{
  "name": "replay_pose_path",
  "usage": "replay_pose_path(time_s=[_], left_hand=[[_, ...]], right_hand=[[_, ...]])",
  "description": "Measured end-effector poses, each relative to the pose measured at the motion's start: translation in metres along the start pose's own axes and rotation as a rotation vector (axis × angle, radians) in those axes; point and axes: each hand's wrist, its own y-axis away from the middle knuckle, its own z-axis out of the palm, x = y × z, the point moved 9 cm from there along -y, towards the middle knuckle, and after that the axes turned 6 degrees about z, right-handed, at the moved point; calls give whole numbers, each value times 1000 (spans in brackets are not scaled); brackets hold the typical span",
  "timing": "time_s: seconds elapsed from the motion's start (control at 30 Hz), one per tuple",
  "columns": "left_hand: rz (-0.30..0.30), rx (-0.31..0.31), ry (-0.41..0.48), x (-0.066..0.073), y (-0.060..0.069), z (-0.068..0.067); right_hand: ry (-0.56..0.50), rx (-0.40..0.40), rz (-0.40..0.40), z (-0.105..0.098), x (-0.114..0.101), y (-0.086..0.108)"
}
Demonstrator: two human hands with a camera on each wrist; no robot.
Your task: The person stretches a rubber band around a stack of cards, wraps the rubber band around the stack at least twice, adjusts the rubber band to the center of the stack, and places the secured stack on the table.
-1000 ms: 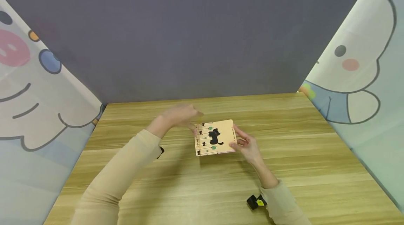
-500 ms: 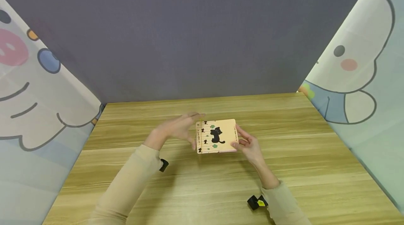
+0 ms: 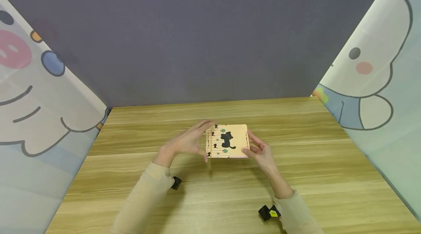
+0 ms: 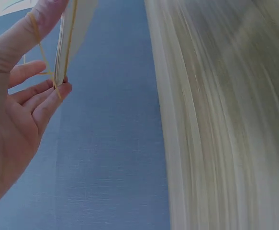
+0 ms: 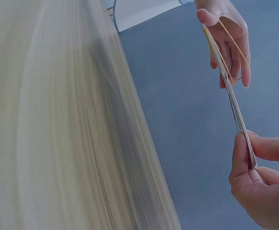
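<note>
A thin cream notebook (image 3: 238, 141) with a black cat on its cover is held above the table. My right hand (image 3: 264, 157) pinches its right edge between thumb and fingers, as the right wrist view of that hand (image 5: 266, 184) confirms. At the opposite edge my left hand (image 3: 186, 142) has thumb and fingers spread apart. A yellowish rubber band (image 4: 44, 55) runs over the thumb and a fingertip in the left wrist view and crosses the notebook's edge (image 4: 62, 52). Whether the left fingertips press on the notebook is hard to tell.
The wooden table (image 3: 210, 201) ends at a dark grey wall (image 3: 210, 40). Cartoon-printed curtains (image 3: 365, 99) hang on both sides. A black wrist-camera mount (image 3: 264, 213) sits by the right sleeve, another mount (image 3: 176, 183) by the left.
The left hand has come down and nearer to me, its thumb now lower beside the notebook's left edge. The notebook has shifted slightly right and levelled; the right hand keeps its pinch.
</note>
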Motion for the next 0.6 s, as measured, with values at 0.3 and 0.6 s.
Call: replay_pose_path(time_s=[0.3,0.6], left_hand=[[12,40,48,3,3,5],[0,66,98,8,4,5]], right_hand=[[-60,-9,23,-1,3,1],[-109,-55,-77,-8,15,-4]])
